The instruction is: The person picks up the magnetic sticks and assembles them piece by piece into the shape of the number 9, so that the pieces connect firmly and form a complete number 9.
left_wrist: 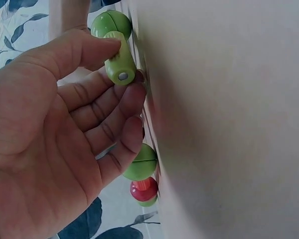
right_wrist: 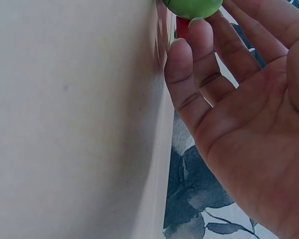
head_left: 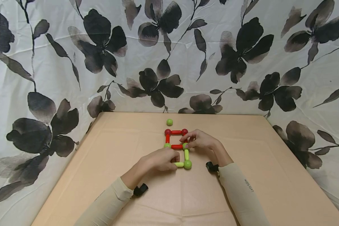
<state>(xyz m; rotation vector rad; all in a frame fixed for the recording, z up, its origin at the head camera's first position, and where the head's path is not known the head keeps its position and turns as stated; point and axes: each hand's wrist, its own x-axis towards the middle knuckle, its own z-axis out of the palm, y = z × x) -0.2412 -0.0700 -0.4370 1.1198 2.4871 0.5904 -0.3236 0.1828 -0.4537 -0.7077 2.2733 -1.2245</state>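
Note:
A square of red rods, with a red ball (head_left: 168, 132) at each far corner and a green ball (head_left: 167, 145) at the near left, lies on the table. From its near right green ball (head_left: 185, 145), a light green rod (head_left: 186, 154) runs toward the person to another green ball (head_left: 187, 164). My left hand (head_left: 158, 160) pinches a second light green rod (head_left: 179, 164) joined to that last ball; the left wrist view shows the rod's free metal-tipped end (left_wrist: 122, 76). My right hand (head_left: 203, 140) grips the near right corner ball, thumb against it and fingers beyond.
A single loose green ball (head_left: 169, 122) sits beyond the square, near the back edge of the tan table (head_left: 124, 135). Behind hangs a white cloth with dark flowers (head_left: 197, 62). Dark wrist cameras (head_left: 141, 189) are on both wrists.

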